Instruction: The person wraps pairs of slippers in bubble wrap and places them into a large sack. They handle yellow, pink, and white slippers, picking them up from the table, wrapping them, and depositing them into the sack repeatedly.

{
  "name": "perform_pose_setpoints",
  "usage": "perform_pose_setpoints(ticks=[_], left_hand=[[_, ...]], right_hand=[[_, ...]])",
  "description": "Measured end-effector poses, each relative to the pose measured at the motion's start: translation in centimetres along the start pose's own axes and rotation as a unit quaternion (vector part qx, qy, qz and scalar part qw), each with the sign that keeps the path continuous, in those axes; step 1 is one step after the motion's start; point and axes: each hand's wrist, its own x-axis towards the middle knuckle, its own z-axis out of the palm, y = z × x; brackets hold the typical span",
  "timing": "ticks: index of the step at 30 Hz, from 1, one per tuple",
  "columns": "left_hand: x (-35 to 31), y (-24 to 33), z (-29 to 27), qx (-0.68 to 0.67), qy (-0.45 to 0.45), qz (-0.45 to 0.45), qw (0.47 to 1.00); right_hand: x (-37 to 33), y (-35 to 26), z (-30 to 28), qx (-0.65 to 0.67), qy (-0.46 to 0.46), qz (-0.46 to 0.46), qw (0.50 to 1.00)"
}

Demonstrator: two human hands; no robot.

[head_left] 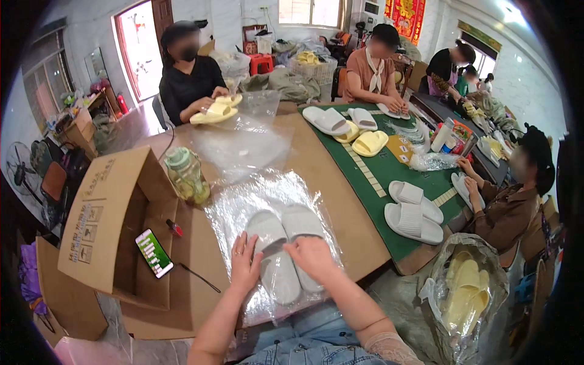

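Observation:
A pair of light grey slippers lies in front of me, the left slipper point(281, 280) and the right slipper point(302, 224) side by side, straps at the far end. Under them is a shiny clear plastic bag point(234, 204), spread on the brown tabletop. My left hand point(244, 263) grips the left slipper's outer edge beside its strap, thumb apart from the fingers. Between the two slippers, the bent fingers of my right hand point(313, 258) close on the strap edge; their tips are partly hidden.
Left stands an open cardboard box point(109, 222), with a phone point(154, 253) and a lidded jar point(187, 175) nearby. More slippers point(413, 222) lie on the green mat point(359, 176). A sack of yellow slippers point(467, 286) sits lower right. Co-workers handle slippers around the tables.

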Motion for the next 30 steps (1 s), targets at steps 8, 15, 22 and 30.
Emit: perform_pose_setpoints(ticks=[8,15,22,30], left_hand=[[-0.2,-0.7,0.4,0.003,0.029,0.040,0.999],[-0.3,-0.2,0.4,-0.007,0.041,0.021,0.999],[-0.4,-0.2,0.4,-0.016,0.034,0.002,0.999],[-0.6,-2.5,1.5,-0.117,0.064,-0.075,0.988]], right_hand=[[0.3,0.4,6.3,-0.021,0.044,0.066,0.997],[0.0,0.6,7.4,-0.042,0.058,0.063,0.995],[-1.5,-0.9,6.9,-0.023,0.117,0.102,0.988],[0.0,1.7,8.6,0.147,0.133,0.037,0.980]])
